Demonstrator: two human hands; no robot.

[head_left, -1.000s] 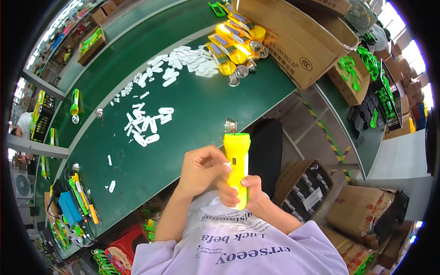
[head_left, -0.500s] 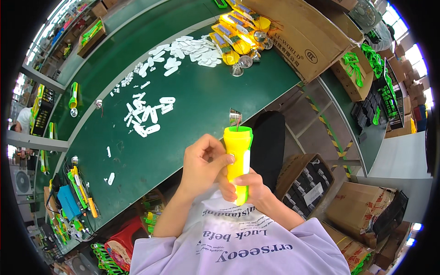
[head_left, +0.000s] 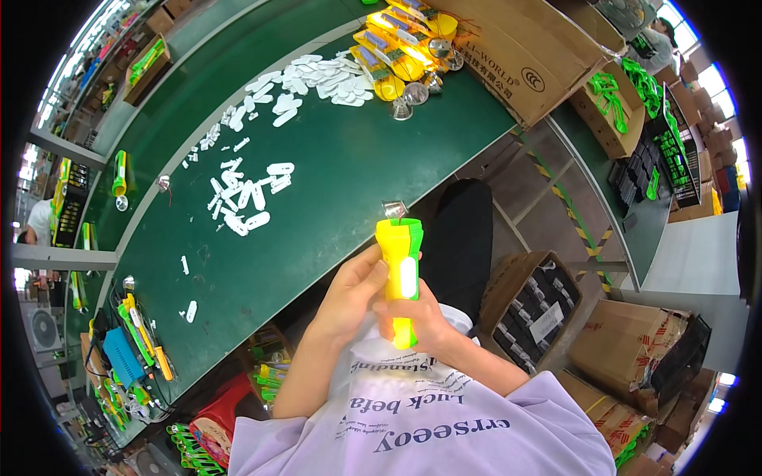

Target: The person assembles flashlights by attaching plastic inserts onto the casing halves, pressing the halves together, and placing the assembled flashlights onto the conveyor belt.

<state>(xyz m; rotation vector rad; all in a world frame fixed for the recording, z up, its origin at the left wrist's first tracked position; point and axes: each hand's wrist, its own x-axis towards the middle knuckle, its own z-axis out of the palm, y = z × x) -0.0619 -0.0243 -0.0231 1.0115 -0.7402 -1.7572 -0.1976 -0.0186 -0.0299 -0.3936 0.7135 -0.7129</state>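
Note:
I hold a yellow and green plastic torch [head_left: 401, 270] upright in front of my chest, with a small silver reflector at its top end. My left hand [head_left: 353, 289] grips its upper body from the left, thumb against the white oval insert on its front. My right hand [head_left: 417, 317] wraps the lower handle. On the green table [head_left: 333, 182] beyond lies a scatter of white oval plastic pieces [head_left: 246, 194], with a larger heap [head_left: 317, 75] farther back.
Yellow torch halves and clear lenses [head_left: 405, 55] are piled at the far table end beside a large cardboard box [head_left: 516, 47]. Boxes of black parts [head_left: 532, 313] and green parts [head_left: 611, 103] stand at my right. Tools [head_left: 139, 341] lie at the left edge.
Both hands have kept hold of the torch in about the same place. My left thumb has shifted onto the white insert on its front.

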